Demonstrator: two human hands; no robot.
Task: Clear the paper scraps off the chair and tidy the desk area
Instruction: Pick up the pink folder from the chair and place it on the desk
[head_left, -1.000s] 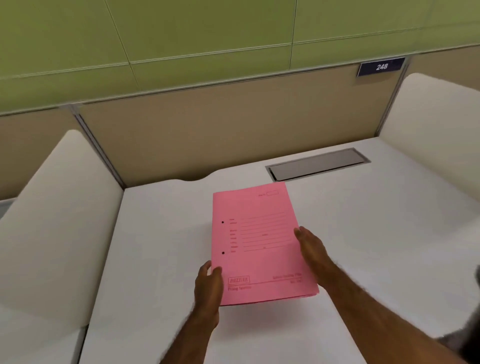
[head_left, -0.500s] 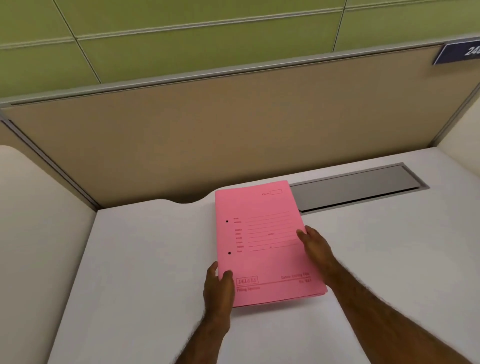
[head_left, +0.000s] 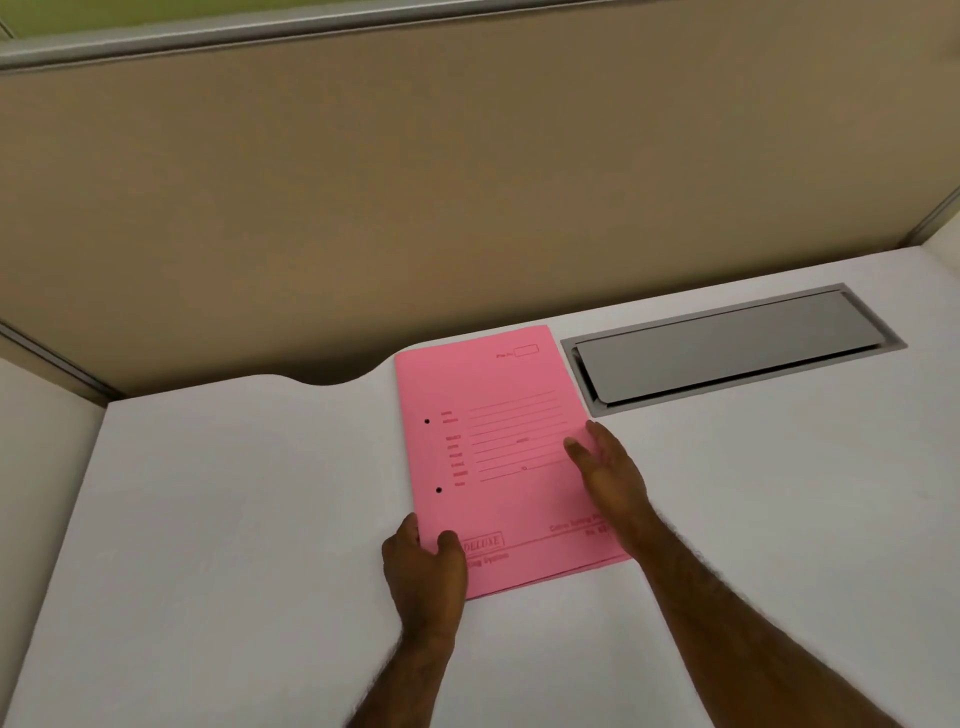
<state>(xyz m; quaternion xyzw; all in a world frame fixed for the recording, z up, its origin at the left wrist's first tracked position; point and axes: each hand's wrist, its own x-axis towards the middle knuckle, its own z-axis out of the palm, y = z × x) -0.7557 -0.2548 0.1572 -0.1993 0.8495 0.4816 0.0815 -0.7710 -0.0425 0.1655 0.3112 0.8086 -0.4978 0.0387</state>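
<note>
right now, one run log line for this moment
left hand: grips pink folder near corner | right hand: flat on folder's right edge | folder: flat on desk

A white desk (head_left: 218, 519) fills the lower view, its far edge cut with a shallow curved notch at 11 o'clock. A grey metal cable hatch (head_left: 727, 348) (lid closed, slightly tilted) is set flush at 2 o'clock. A tan fabric partition (head_left: 467, 182) rises behind, capped by a grey metal rail (head_left: 208, 39). Lighting is soft, even.
</note>
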